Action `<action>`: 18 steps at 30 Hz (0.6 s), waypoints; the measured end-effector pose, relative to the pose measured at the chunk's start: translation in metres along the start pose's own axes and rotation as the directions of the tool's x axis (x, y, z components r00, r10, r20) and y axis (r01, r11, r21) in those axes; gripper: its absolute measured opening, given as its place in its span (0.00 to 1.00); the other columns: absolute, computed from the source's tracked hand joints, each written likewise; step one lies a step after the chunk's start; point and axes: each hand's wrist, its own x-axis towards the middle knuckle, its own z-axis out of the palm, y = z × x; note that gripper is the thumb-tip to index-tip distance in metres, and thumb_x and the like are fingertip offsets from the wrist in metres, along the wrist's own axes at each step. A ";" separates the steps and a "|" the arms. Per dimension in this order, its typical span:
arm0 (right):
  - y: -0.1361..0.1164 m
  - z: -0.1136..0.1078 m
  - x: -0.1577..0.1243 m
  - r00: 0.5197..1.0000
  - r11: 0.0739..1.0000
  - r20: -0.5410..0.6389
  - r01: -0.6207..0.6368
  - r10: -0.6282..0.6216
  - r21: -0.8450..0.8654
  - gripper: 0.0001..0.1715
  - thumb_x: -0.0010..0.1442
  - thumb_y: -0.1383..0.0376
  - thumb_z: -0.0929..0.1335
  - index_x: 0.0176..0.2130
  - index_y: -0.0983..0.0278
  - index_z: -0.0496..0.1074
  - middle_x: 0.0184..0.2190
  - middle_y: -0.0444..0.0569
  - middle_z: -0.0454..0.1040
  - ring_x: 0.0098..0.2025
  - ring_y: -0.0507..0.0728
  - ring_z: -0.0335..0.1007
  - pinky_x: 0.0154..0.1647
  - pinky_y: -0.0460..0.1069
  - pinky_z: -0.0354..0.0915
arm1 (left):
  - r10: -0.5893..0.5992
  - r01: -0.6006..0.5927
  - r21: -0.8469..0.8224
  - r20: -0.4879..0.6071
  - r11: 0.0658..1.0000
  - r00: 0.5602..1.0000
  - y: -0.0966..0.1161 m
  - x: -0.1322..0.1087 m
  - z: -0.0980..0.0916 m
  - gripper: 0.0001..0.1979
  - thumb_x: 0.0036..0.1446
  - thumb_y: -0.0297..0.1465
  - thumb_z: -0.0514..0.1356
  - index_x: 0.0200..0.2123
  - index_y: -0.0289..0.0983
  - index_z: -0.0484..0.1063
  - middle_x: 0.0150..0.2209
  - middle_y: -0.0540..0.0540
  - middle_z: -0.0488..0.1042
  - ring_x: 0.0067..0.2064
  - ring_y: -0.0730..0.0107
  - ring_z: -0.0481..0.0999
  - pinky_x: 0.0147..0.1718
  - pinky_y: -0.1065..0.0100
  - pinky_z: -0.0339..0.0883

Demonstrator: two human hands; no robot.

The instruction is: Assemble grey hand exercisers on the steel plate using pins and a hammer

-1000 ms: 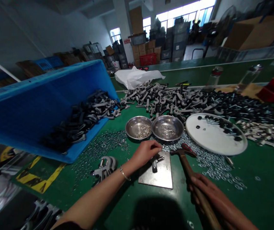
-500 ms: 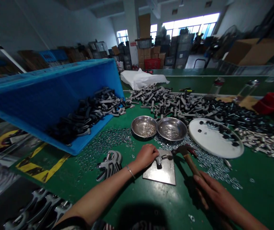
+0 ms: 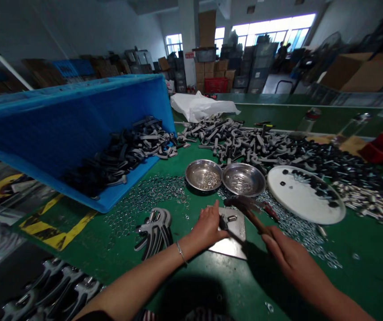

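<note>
left hand (image 3: pixel 207 230): fingers seemingly closed on a bolted metal fitting (image 3: pixel 227 221), partly hidden, which lies on a steel plate (image 3: pixel 235 227) | right hand (image 3: pixel 288 256): clamped around a wooden-handled hammer (image 3: pixel 253 216), head just above the fitting | beyond: two steel bowls (image 3: pixel 244 179), loose washers (image 3: pixel 144 200), a tilted blue crate (image 3: pixel 77 129)

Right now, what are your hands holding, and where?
The right hand grips a hammer by its wooden handle. The left hand presses a small bolted part on a steel plate; how firmly is unclear.
</note>
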 end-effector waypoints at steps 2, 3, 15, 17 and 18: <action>0.006 0.005 0.010 0.998 1.000 0.055 -0.022 0.022 -0.003 0.23 0.65 0.46 0.58 0.35 0.59 0.68 0.28 0.50 0.75 0.31 0.61 0.73 0.36 0.53 0.64 | -0.020 0.021 -0.060 0.016 0.998 1.000 -0.001 -0.003 0.004 0.54 0.46 0.37 0.71 0.69 0.31 0.44 0.57 0.29 0.67 0.60 0.41 0.64 0.59 0.44 0.53; 0.011 0.007 0.013 0.994 0.998 0.101 -0.053 0.048 0.042 0.24 0.65 0.45 0.59 0.34 0.60 0.68 0.27 0.49 0.74 0.30 0.61 0.73 0.35 0.53 0.65 | -0.024 0.026 -0.079 0.027 0.996 0.999 -0.002 -0.004 0.005 0.54 0.46 0.36 0.71 0.69 0.31 0.44 0.56 0.30 0.68 0.60 0.41 0.64 0.59 0.44 0.54; 0.011 0.017 0.009 0.998 0.999 0.048 -0.049 0.048 0.012 0.24 0.66 0.46 0.58 0.39 0.60 0.69 0.28 0.50 0.76 0.30 0.61 0.74 0.35 0.53 0.65 | -0.018 0.023 -0.103 0.046 0.994 0.999 -0.002 0.001 0.004 0.56 0.46 0.36 0.71 0.70 0.31 0.42 0.55 0.30 0.69 0.61 0.40 0.63 0.59 0.44 0.55; 0.019 0.017 0.017 0.989 0.995 0.125 -0.086 0.079 0.053 0.26 0.66 0.45 0.58 0.39 0.61 0.71 0.28 0.51 0.77 0.30 0.61 0.75 0.33 0.52 0.66 | -0.045 0.051 -0.100 0.058 0.994 0.997 -0.001 -0.003 0.004 0.56 0.47 0.36 0.71 0.70 0.30 0.41 0.55 0.30 0.69 0.61 0.40 0.62 0.60 0.44 0.54; 0.027 0.015 0.019 0.981 0.986 0.157 -0.133 0.117 0.096 0.29 0.66 0.44 0.56 0.39 0.61 0.72 0.26 0.50 0.76 0.29 0.60 0.75 0.31 0.52 0.67 | -0.060 0.067 -0.099 0.076 0.993 0.995 -0.001 -0.005 0.002 0.57 0.46 0.36 0.71 0.70 0.29 0.40 0.56 0.29 0.69 0.62 0.40 0.62 0.60 0.44 0.53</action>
